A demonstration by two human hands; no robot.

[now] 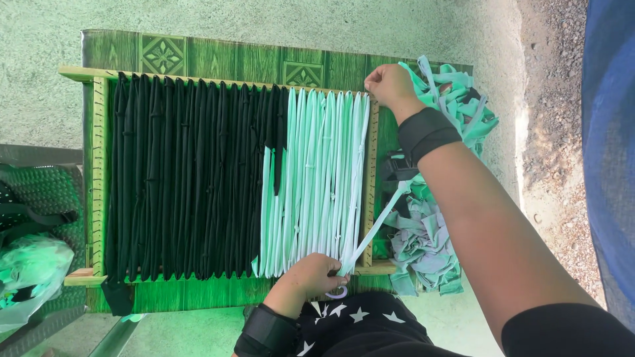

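We're working w/ both hands on rectangular wooden weaving frame [98, 158], lying on green patterned board [218, 56]. Left hand [311, 274], fingers clenched, gripping mint-green fabric strip [377, 225] at frame's near edge. Right hand [390, 84], fingers closed, pinching strip end at far right corner. Black fabric strips [192, 178] filling left part, mint ones right. Heap of mint fabric loops [430, 244] lying just beside frame, right.
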